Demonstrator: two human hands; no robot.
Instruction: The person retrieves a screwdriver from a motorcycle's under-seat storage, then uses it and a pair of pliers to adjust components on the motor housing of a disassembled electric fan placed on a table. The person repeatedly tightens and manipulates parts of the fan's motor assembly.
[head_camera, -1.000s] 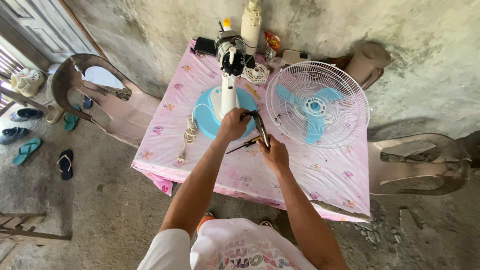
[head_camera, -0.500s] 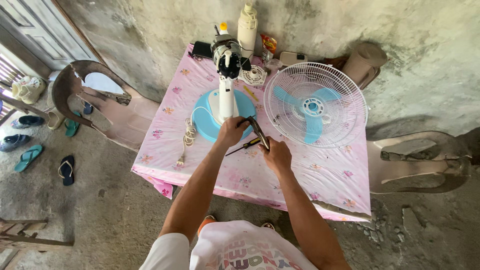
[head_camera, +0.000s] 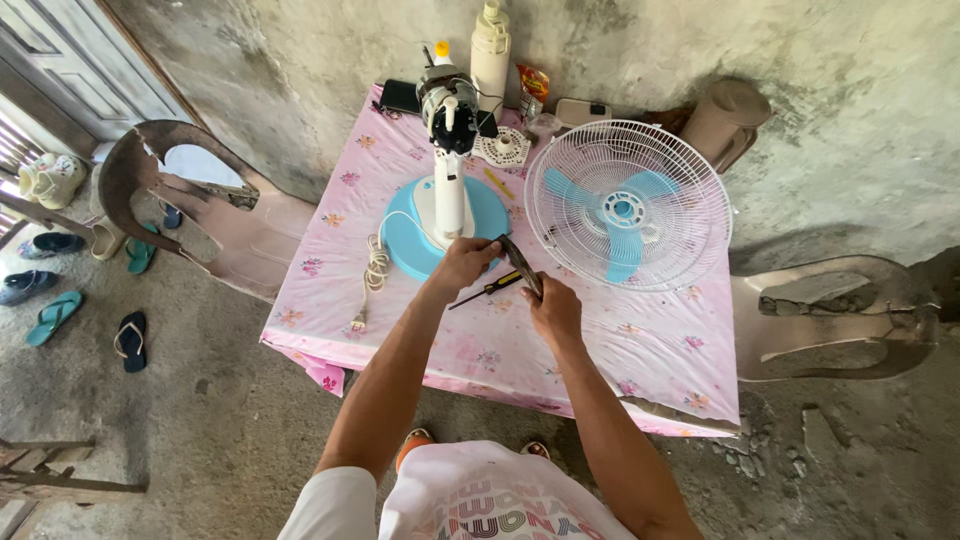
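I stand over a desk (head_camera: 330, 300) covered in a pink flowered cloth, looking down at my two bare hands meeting near its middle. My left hand (head_camera: 463, 262) has its fingers closed around the handle end of a screwdriver (head_camera: 487, 289), which has a yellow and black grip and a thin dark shaft pointing down and to the left, low over the cloth. My right hand (head_camera: 553, 308) has its fingers curled shut on a dark, narrow curved part (head_camera: 522, 263) that rises from my grip towards the left hand; I cannot tell exactly what it is. Just beyond my hands stands a stripped fan body (head_camera: 449, 160), a white post on a round blue base (head_camera: 400, 245) with the bare motor on top. Its white cord (head_camera: 374, 270) lies bundled to the left of the base. To the right, the wire guard (head_camera: 628, 205) with the blue blades inside lies flat on the desk, close to my right hand. A tall white bottle (head_camera: 490, 50) and small clutter sit along the far edge by the wall. I judge that the work goes best with the dark part held steady, the screwdriver tip kept square to it, and both hands low over the cloth so nothing small rolls away.
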